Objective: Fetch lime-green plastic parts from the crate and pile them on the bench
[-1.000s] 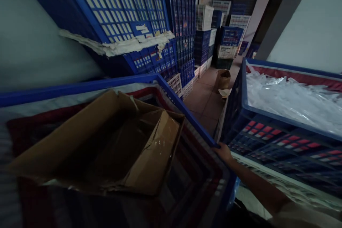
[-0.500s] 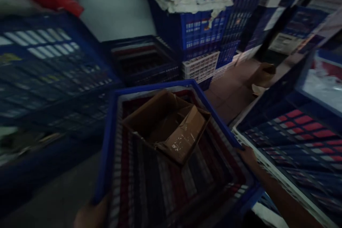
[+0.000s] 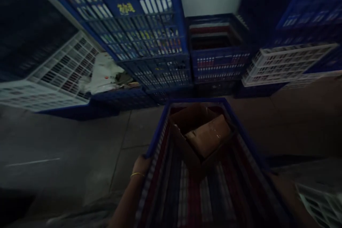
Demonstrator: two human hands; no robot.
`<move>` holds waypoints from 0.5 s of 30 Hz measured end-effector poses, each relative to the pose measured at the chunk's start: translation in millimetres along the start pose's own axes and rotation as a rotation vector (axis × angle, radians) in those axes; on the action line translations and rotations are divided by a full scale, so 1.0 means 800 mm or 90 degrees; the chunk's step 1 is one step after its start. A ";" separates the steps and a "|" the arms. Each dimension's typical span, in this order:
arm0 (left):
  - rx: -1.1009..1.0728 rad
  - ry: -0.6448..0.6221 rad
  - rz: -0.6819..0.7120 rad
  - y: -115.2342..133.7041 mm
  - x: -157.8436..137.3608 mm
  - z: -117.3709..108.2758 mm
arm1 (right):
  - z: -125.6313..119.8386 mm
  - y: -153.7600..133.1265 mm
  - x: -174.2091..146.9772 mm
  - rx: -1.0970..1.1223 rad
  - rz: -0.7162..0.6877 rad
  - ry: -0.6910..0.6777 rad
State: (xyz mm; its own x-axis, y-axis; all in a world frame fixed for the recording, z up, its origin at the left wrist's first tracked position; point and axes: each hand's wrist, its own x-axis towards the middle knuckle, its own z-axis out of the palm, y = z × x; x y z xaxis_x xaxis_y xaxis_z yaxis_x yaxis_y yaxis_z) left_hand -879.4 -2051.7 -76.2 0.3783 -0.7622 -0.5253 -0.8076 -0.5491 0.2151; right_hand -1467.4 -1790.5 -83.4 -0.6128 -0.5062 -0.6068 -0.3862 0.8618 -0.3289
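Note:
A blue plastic crate (image 3: 198, 100) is held out in front of me. Red, white and dark striped cloth (image 3: 193, 199) lines its inside. An open cardboard box (image 3: 184, 146) sits tilted in the crate's far part, with one taped flap (image 3: 211, 135) folded across it. My left hand (image 3: 142, 165), a yellow bangle at its wrist, is closed on the crate's left rim, the fingers partly hidden behind the side. In deep shadow at the right rim, my right hand (image 3: 276, 181) appears wrapped round the edge; its fingers barely show.
Blue crates (image 3: 128, 25) are stacked ahead on the left, beside another lined crate (image 3: 219, 57). White baskets (image 3: 291, 60) stand ahead on the right. Farther left, a white basket (image 3: 69, 64) leans by pale cloth (image 3: 104, 74). Tiled floor (image 3: 88, 149) shows on the left.
My view has swung left, so the stacks have shifted rightward in it. The crate stays between both my hands, with the cardboard box still inside; the white basket at left has come into sight.

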 end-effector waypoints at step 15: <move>-0.035 0.047 -0.102 -0.085 0.067 0.090 | 0.034 -0.135 0.028 -0.164 -0.076 -0.091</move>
State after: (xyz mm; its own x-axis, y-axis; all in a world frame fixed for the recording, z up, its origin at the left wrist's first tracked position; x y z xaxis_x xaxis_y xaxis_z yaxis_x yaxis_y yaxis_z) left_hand -836.7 -2030.6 -178.1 0.5341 -0.6857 -0.4946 -0.7094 -0.6817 0.1790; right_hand -1420.3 -1894.0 -80.9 -0.4561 -0.5778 -0.6769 -0.6229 0.7505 -0.2209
